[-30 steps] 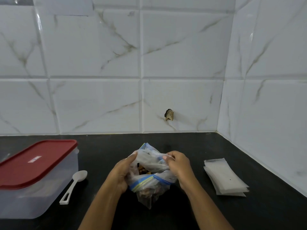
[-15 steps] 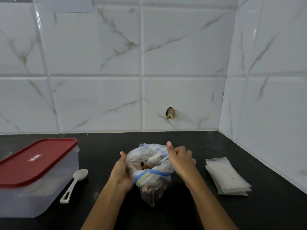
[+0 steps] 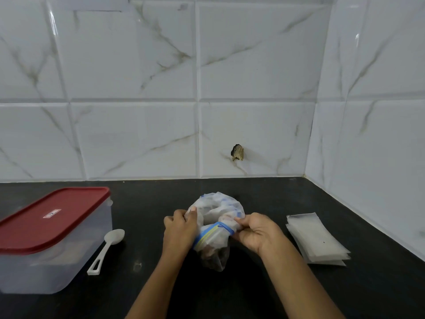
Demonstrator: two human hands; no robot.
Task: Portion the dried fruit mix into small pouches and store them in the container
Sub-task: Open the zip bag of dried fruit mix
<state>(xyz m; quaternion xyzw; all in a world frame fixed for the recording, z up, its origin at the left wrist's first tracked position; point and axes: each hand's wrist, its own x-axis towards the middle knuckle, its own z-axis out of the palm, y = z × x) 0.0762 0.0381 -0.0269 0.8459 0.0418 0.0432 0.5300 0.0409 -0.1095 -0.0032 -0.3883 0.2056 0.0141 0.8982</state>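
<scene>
A clear zip bag of dried fruit mix (image 3: 213, 238) with a blue and yellow zip strip stands on the black counter (image 3: 253, 284) in the middle. My left hand (image 3: 180, 229) grips the bag's rolled top on the left side. My right hand (image 3: 257, 231) pinches the top on the right side. The dark fruit shows through the bag's lower part. A stack of small white pouches (image 3: 316, 239) lies to the right. A clear container with a red lid (image 3: 49, 238), closed, stands at the left.
A white plastic spoon (image 3: 107, 249) lies between the container and the bag. White marble tiles form the back wall and the right wall (image 3: 368, 134), meeting in a corner. A small brown plug (image 3: 237, 152) sticks out of the back wall.
Both hands have turned the bag's top outward and down, so the zip strip now wraps lower around the bag. My right hand has shifted right and rolled palm-up.
</scene>
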